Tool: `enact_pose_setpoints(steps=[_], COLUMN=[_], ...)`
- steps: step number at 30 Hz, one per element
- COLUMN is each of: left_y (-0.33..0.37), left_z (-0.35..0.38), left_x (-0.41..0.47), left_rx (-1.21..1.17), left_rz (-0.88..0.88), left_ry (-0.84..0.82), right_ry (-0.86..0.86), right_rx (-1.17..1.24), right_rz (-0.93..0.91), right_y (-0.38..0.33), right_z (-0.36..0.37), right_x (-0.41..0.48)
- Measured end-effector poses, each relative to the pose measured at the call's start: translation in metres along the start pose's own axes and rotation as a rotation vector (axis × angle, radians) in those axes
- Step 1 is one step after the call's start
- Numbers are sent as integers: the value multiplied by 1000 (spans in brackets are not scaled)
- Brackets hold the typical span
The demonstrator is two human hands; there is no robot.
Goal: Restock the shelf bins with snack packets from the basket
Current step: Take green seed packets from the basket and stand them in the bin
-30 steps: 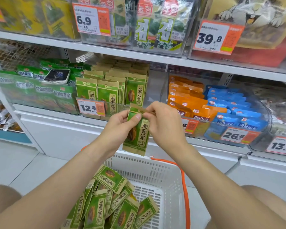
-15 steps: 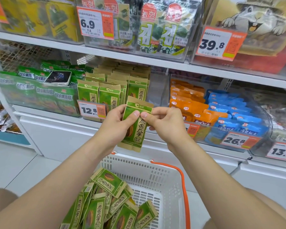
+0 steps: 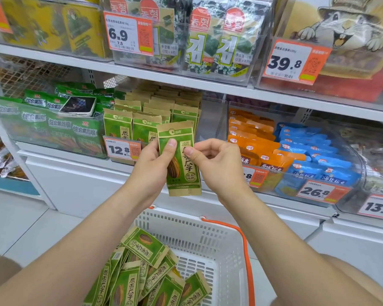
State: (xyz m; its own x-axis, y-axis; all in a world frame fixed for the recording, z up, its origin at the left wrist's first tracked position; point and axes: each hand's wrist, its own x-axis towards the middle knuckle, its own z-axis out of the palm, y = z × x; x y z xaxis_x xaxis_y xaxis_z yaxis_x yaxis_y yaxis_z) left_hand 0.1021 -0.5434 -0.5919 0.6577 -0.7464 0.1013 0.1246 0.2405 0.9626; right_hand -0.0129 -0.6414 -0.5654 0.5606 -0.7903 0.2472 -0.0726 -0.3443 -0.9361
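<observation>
Fingers: left hand (image 3: 152,166) and right hand (image 3: 215,161) both pinch one green sunflower-seed packet (image 3: 179,160), thumbs on its face, likely to square it upright.
Packet: held in front of the matching bin (image 3: 155,120), label facing out like the rows there.
Basket (image 3: 208,244): below, more green packets (image 3: 142,272) waiting.
Judgement: slot-in comes next.

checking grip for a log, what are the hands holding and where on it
Both hands hold one green sunflower seed packet upright: left hand grips its left edge, right hand pinches its right edge.
</observation>
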Motion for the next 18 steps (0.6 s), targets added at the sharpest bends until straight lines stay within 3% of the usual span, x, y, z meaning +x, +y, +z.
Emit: enact_pose_setpoints(steps=[6, 8, 12, 18], left_y=[5, 7, 4, -7], left_z=[-5, -5, -13, -32], left_x=[5, 6, 6, 6], left_rx=[-15, 36, 332, 885], left_rz=[71, 82, 135, 214], left_ry=[89, 167, 313, 214], right_ry=[-162, -121, 92, 136], right_rx=[-237, -283, -133, -205], right_rz=[-66, -104, -262, -287], right_y=[-6, -5, -10, 8], right_z=[1, 3, 4, 10], right_x=[2, 6, 18, 45])
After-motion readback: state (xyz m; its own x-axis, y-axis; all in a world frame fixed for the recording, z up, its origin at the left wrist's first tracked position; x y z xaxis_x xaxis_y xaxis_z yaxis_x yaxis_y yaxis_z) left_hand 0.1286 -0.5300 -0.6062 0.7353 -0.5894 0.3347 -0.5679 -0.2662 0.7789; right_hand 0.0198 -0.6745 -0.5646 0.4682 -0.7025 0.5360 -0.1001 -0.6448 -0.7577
